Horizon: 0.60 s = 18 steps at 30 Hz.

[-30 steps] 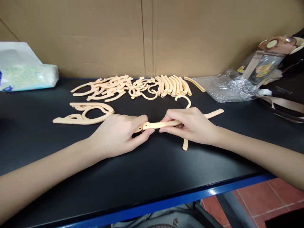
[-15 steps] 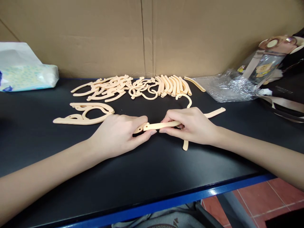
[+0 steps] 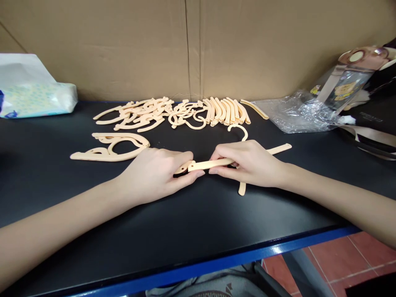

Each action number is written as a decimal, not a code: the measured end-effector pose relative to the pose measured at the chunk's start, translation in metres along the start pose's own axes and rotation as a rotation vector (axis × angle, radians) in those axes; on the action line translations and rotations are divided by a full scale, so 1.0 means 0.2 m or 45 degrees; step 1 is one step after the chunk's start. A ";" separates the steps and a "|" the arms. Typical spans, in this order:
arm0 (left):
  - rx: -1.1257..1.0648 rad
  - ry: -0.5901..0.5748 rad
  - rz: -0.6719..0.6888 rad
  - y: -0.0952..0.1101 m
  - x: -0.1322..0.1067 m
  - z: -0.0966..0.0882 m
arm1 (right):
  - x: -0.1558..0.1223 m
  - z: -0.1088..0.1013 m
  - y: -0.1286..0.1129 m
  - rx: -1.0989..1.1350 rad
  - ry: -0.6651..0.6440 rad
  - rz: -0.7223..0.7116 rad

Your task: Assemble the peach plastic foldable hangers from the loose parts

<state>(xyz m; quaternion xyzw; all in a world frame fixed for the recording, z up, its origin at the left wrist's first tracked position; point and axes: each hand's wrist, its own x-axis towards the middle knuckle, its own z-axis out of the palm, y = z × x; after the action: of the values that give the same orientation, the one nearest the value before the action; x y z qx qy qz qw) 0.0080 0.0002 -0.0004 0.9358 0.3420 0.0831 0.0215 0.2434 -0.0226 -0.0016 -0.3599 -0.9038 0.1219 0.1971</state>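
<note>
My left hand (image 3: 154,175) and my right hand (image 3: 247,163) meet over the middle of the black table (image 3: 198,222). Both pinch cream plastic hanger parts. The right hand grips a long curved arm piece (image 3: 278,149) whose end sticks out to the right. The left hand's fingers close on a second piece's end (image 3: 183,168), which overlaps the first where the two meet. Another short end (image 3: 241,188) pokes out below the right hand. An assembled hanger (image 3: 108,150) lies left of my left hand.
A heap of loose cream hanger parts (image 3: 173,112) lies along the back by the cardboard wall (image 3: 198,45). A tissue pack (image 3: 34,97) sits far left. Clear plastic wrap (image 3: 297,113), a bottle (image 3: 346,80) and a bag are at the right. The blue table edge (image 3: 216,264) runs in front.
Almost nothing moved. The right end of the long piece has dipped slightly, and both hands keep their grip in the same place.
</note>
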 end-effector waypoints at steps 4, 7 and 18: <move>-0.006 0.017 0.048 -0.01 0.00 0.00 | 0.00 0.00 0.00 -0.053 -0.024 -0.046; -0.013 -0.003 0.060 -0.01 0.00 0.00 | 0.00 0.00 0.00 -0.092 -0.047 -0.058; -0.040 0.007 0.132 0.00 0.00 -0.01 | 0.01 0.00 0.00 -0.174 -0.073 -0.094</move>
<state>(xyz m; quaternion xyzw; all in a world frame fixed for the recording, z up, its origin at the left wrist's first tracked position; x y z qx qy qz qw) 0.0074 0.0011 0.0021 0.9516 0.2917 0.0919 0.0309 0.2426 -0.0209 -0.0010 -0.3353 -0.9279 0.0630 0.1507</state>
